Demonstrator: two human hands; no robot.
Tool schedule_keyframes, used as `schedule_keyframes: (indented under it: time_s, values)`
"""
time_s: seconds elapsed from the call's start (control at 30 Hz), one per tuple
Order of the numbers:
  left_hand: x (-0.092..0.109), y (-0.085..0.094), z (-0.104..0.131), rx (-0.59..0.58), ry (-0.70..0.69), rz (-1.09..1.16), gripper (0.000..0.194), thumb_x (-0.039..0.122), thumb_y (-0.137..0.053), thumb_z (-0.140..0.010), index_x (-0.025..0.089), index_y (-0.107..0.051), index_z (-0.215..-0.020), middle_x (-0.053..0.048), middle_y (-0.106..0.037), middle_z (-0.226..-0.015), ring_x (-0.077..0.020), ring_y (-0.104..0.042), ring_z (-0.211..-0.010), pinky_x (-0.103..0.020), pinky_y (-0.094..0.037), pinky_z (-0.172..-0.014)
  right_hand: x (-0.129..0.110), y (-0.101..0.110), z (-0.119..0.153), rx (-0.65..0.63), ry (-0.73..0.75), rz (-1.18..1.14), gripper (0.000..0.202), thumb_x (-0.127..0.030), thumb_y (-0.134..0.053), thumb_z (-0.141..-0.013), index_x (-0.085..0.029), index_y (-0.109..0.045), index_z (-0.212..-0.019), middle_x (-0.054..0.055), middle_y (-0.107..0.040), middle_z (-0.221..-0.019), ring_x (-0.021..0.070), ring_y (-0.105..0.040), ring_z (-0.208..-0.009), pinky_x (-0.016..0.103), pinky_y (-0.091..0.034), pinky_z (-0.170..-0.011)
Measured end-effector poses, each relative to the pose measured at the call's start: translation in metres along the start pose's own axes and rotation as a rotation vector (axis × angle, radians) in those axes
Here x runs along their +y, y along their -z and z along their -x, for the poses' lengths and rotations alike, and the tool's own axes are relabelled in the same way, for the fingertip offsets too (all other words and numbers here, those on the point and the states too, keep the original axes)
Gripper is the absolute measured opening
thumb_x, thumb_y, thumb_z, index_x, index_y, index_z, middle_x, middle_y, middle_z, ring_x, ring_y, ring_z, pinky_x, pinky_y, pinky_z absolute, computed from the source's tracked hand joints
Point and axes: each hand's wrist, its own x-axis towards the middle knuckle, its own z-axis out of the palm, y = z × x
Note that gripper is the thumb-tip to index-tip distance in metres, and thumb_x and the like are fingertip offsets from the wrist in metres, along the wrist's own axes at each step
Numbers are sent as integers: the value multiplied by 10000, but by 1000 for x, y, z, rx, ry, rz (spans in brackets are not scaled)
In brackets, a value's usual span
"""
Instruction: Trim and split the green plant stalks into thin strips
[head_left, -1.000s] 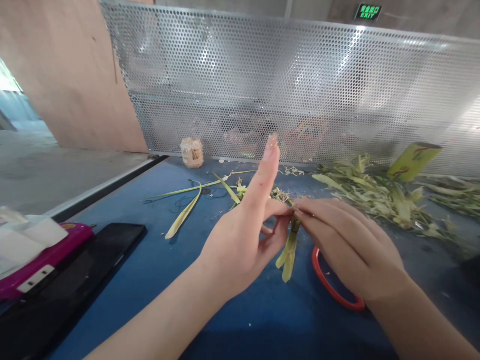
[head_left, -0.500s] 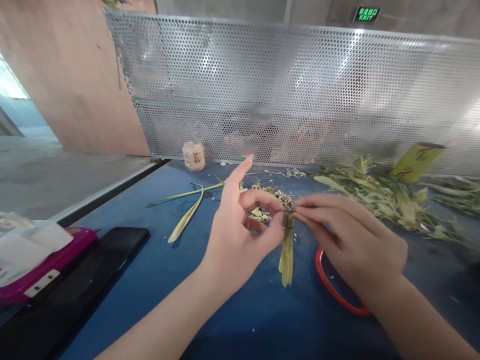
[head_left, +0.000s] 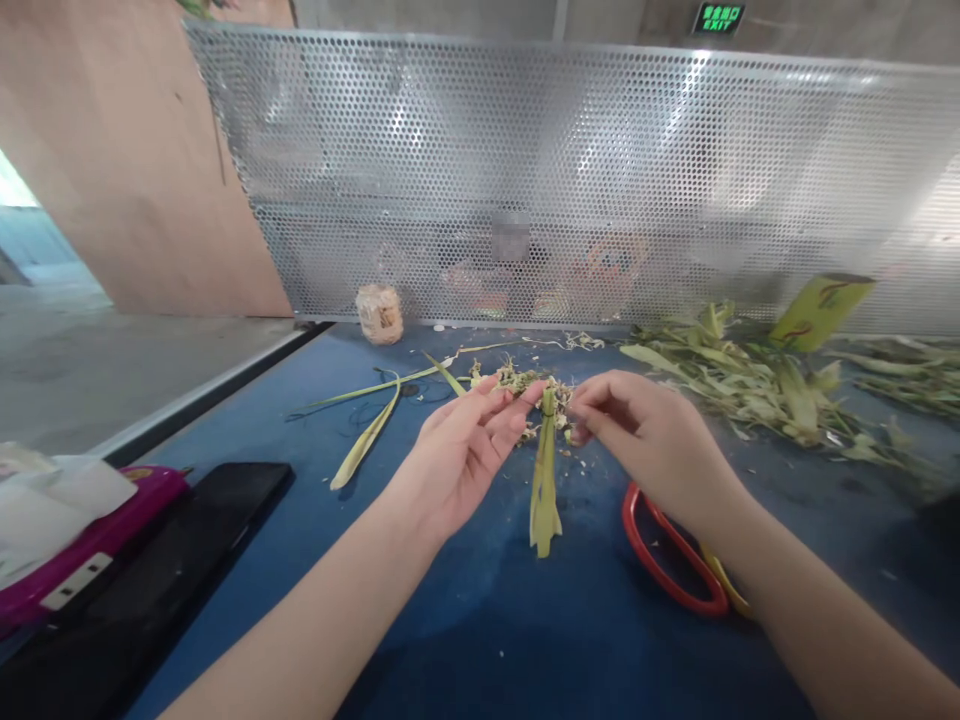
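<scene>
A small bundle of dried yellow-green leaf strips (head_left: 545, 480), bound near its top, points downward between my hands. My left hand (head_left: 465, 450) has its fingers stretched out, with the fingertips at the bundle's bound top; I cannot tell whether they bear its weight. To the right of the bundle, my right hand (head_left: 645, 430) is closed in a pinch. Whatever lies between its thumb and fingers is too small to make out. Below the right wrist lie scissors with red handles (head_left: 667, 565), partly covered by that arm. Leaf scraps (head_left: 517, 378) lie behind the hands.
Loose leaf strips (head_left: 365, 440) lie left on the blue table (head_left: 285, 580). A black phone (head_left: 172, 560) and a magenta box (head_left: 75, 550) with white paper stand nearer. A straw-coloured roll (head_left: 379, 314), a leaf pile (head_left: 757, 385) and a yellow-green cylinder (head_left: 821, 312) line the perforated metal screen (head_left: 450, 150).
My left hand has gone from a thumb-and-finger pinch to stretched fingers. The bundle has turned to show a flared lower end. My right hand has drawn slightly away from it, still pinched.
</scene>
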Motion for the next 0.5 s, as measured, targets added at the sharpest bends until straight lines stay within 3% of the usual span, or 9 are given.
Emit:
schedule_keyframes:
  time_s: [0.1, 0.2, 0.33, 0.5]
  values:
    - [1, -1, -1, 28, 32, 13, 164, 7, -497, -768, 79, -498, -915, -86, -605, -803, -87, -629, -697, -92, -497, -505, 1, -2, 0, -10, -49, -114, 123, -94, -557, -757, -171, -537, -663, -30, -612, -556, 95, -609, -486, 189, -506, -486]
    - [2, 1, -1, -21, 15, 24, 162, 22, -501, -780, 83, -499, -929, -25, -540, -696, -33, -530, -544, -92, -415, -409, 3, -5, -1, -11, -144, -266, 119, -143, -531, -788, -168, -506, -675, -21, -609, -549, 103, -610, -483, 210, -518, -491]
    - [-4, 7, 2, -21, -50, -74, 234, 12, -529, -753, 101, -509, -969, -8, -526, -707, -30, -481, -544, -122, -401, -444, 5, -10, -2, -64, -260, -518, 121, -199, -503, -805, -174, -474, -690, -12, -588, -593, 111, -605, -518, 253, -535, -522]
    - [8, -8, -3, -40, -197, -266, 330, 68, -583, -710, 121, -505, -1026, 6, -509, -685, -52, -440, -536, -159, -337, -427, 6, -12, -3, -116, -325, -497, 110, -247, -517, -795, -183, -492, -709, -9, -587, -635, 102, -587, -556, 270, -514, -604]
